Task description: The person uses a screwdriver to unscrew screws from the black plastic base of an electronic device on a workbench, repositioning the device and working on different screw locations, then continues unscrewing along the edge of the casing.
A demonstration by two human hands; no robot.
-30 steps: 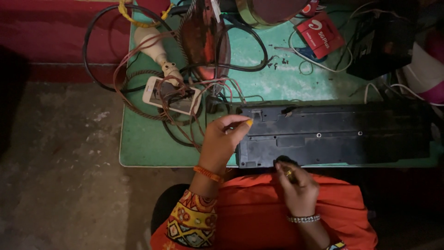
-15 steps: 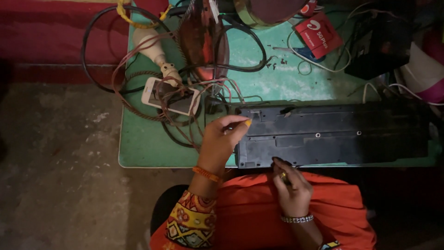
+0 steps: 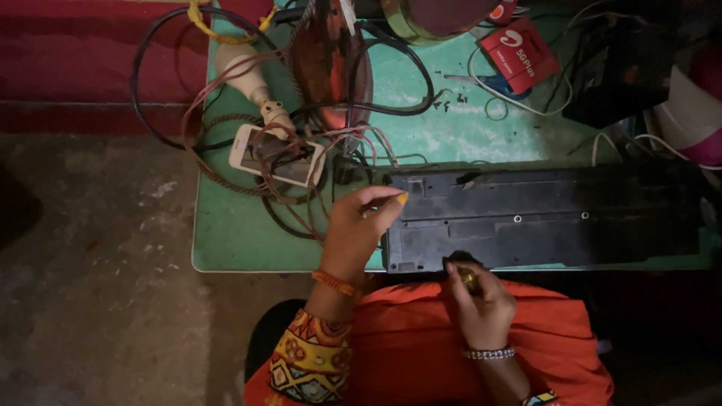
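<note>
A long black flat device [image 3: 541, 218], underside up with small screws showing, lies along the near edge of a green table [image 3: 226, 233]. My left hand [image 3: 359, 225] rests on its left end, fingers curled over the top corner. My right hand [image 3: 480, 297] sits at the device's near edge, over my orange-clothed lap, pinching a small tool with a yellowish handle [image 3: 468, 280] whose tip points at the device's bottom edge.
A white phone [image 3: 277, 156] lies under tangled wires and black cable [image 3: 301, 173] at the table's left. A cream bulb holder [image 3: 252, 83], a red packet [image 3: 519, 54], a black box [image 3: 617, 68] and a round metal object [image 3: 436, 19] stand farther back. Bare concrete floor lies left.
My right hand with the tool has shifted slightly along the device's near edge. My left hand has stayed on the device's left end.
</note>
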